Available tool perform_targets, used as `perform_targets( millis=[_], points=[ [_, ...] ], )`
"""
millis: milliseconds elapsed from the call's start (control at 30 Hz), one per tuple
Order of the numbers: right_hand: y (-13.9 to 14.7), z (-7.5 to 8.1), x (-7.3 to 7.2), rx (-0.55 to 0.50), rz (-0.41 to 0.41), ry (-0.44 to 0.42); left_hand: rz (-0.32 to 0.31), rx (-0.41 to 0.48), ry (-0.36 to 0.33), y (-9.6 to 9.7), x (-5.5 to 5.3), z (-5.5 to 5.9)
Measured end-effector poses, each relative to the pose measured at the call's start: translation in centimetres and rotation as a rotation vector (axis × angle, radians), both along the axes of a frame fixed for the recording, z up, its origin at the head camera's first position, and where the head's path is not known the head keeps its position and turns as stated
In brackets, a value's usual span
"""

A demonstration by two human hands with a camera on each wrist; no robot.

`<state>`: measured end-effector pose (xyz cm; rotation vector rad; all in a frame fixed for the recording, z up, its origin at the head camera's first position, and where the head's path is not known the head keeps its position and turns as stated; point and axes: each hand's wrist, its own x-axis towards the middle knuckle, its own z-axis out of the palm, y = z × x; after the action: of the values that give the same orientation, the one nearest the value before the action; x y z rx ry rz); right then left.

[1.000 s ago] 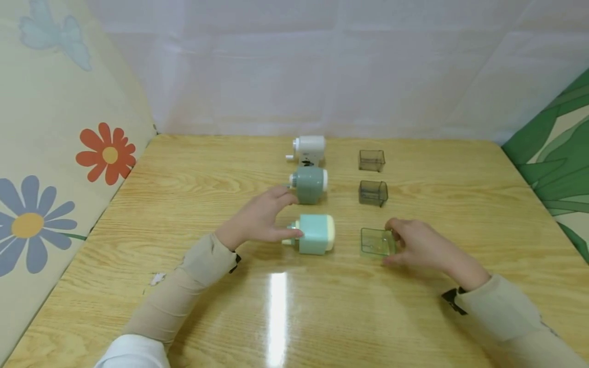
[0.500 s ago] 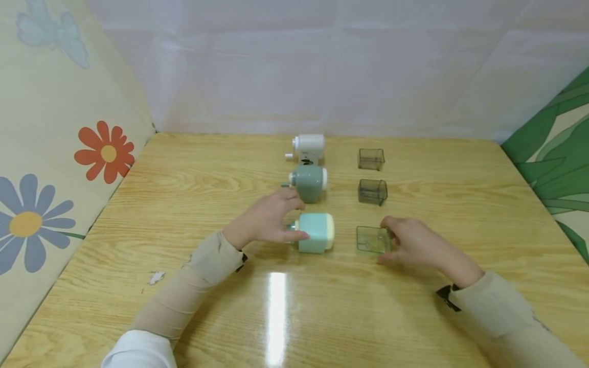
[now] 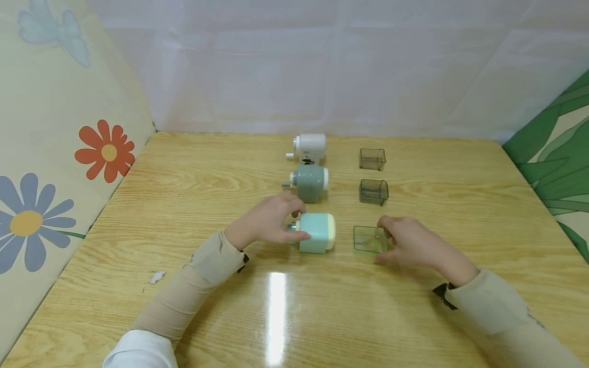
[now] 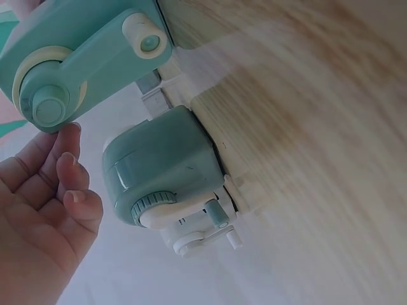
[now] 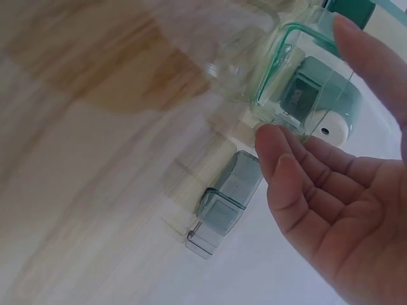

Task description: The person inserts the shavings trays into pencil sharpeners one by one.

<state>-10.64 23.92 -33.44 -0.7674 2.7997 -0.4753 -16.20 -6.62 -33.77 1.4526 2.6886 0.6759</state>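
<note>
My left hand (image 3: 269, 220) grips the turquoise crank pencil sharpener (image 3: 315, 233), thumb on its near side and fingers at its far side. In the left wrist view the sharpener's crank (image 4: 102, 60) faces the camera. Across from it, my right hand (image 3: 411, 241) pinches a clear green shavings drawer (image 3: 369, 239) between thumb and fingers. A strip of table separates drawer and sharpener. The right wrist view shows the fingertips (image 5: 270, 136) at the drawer's (image 5: 270, 70) side wall.
Behind stand a dark green sharpener (image 3: 310, 183) and a white one (image 3: 313, 148), cranks to the left. Two smoky clear drawers (image 3: 373, 191) sit to their right on the wooden table (image 3: 221, 317). A white scrap (image 3: 157, 277) lies at left.
My right hand has slid the green drawer left, nearer the turquoise sharpener. My left hand has shifted right and closed in around that sharpener, which stays in place.
</note>
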Motion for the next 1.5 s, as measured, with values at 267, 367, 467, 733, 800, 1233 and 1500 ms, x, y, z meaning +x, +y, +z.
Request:
perform_targets(
  millis=[267, 367, 467, 733, 800, 1233, 1500],
  points=[
    [-0.3, -0.1, -0.2, 0.0, 0.012, 0.006, 0.002, 0.0, -0.032, 0.0, 0.0, 0.0],
    [-0.5, -0.1, -0.2, 0.001, 0.01, 0.005, 0.002, -0.003, -0.038, 0.0, -0.1, 0.0],
    [-0.7, -0.1, -0.3, 0.006, 0.001, -0.005, 0.0, -0.001, -0.04, 0.0, -0.1, 0.0],
    [-1.3, 0.0, -0.4, -0.004, 0.006, -0.027, -0.004, 0.008, -0.037, 0.1, -0.1, -0.1],
    [-1.5, 0.0, -0.4, -0.003, 0.009, -0.028, -0.004, 0.012, -0.035, 0.0, -0.1, -0.1],
    [-2.5, -0.4, -0.5, -0.017, 0.028, -0.021, 0.0, 0.012, -0.043, 0.0, 0.0, -0.1],
    [-3.1, -0.6, -0.7, -0.023, 0.035, -0.017, 0.01, 0.008, -0.054, 0.0, -0.1, -0.1]
  ],
)
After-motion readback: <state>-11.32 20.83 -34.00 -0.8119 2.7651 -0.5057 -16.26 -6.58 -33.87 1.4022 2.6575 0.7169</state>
